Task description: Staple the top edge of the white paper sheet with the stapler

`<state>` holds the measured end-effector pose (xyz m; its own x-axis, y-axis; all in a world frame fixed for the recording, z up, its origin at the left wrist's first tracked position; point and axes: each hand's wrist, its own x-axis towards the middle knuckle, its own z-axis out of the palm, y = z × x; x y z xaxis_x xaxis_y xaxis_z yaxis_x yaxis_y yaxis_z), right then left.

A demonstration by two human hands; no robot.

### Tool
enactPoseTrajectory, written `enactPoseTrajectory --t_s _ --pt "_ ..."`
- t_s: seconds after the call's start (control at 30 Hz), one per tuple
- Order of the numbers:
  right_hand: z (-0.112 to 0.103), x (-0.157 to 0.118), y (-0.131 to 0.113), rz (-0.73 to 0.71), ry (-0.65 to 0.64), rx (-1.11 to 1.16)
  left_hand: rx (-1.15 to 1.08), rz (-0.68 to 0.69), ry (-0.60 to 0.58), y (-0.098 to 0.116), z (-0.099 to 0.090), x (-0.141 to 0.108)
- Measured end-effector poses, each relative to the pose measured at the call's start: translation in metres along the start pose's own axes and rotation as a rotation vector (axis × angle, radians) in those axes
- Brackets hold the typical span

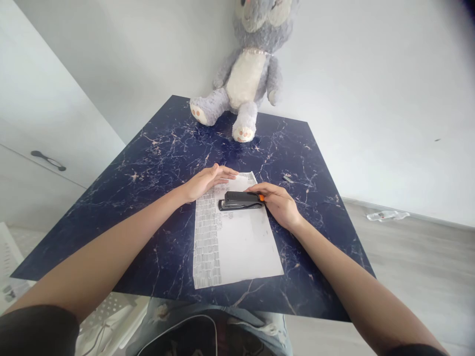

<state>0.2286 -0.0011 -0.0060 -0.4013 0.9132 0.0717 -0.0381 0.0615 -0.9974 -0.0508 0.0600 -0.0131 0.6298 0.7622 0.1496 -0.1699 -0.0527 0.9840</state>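
Observation:
A printed sheet of paper (248,247) lies on the dark blue marbled table, with dense print down its left side. On its upper half rests a black stapler (243,199), its nose pointing left and an orange part at its rear end. My right hand (280,202) has its fingers closed about that rear end. Flat on the sheet's upper left part, my left hand (208,182) has its fingers stretched out and holds nothing. Beyond my right hand is a small grey metallic piece (287,178), too small to name.
A grey and white plush toy (247,79) sits at the table's (166,133) far edge against the wall. To the left stands a white cabinet with a dark handle (48,160). Clear plastic packaging (388,215) lies on the floor at right.

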Motion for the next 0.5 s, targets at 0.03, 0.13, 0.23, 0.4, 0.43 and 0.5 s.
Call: enactPoseTrajectory --t_s 0.03,0.13,0.23,0.4,0.43,0.5 --pt "0.0000 0.0001 0.0000 0.004 0.002 0.002 0.001 0.000 -0.002 0.0001 0.0001 0.0000" --pt "-0.0004 0.0003 0.0004 0.020 0.008 0.016 0.002 -0.006 -0.006 0.0004 0.0003 -0.0001" --pt "-0.0010 0.0009 0.0009 0.009 0.002 0.036 -0.003 -0.013 -0.002 0.0006 0.0004 0.0000" --pt "-0.0017 0.0013 0.0024 -0.011 0.005 0.004 -0.006 -0.012 -0.001 0.0008 0.0003 0.0000" --pt "-0.0019 0.0012 0.0029 -0.017 0.003 0.001 -0.006 -0.012 -0.001 0.0009 0.0003 0.0000" --pt "-0.0022 0.0009 0.0036 -0.026 0.001 0.000 -0.007 -0.010 -0.002 0.0008 0.0005 0.0000"
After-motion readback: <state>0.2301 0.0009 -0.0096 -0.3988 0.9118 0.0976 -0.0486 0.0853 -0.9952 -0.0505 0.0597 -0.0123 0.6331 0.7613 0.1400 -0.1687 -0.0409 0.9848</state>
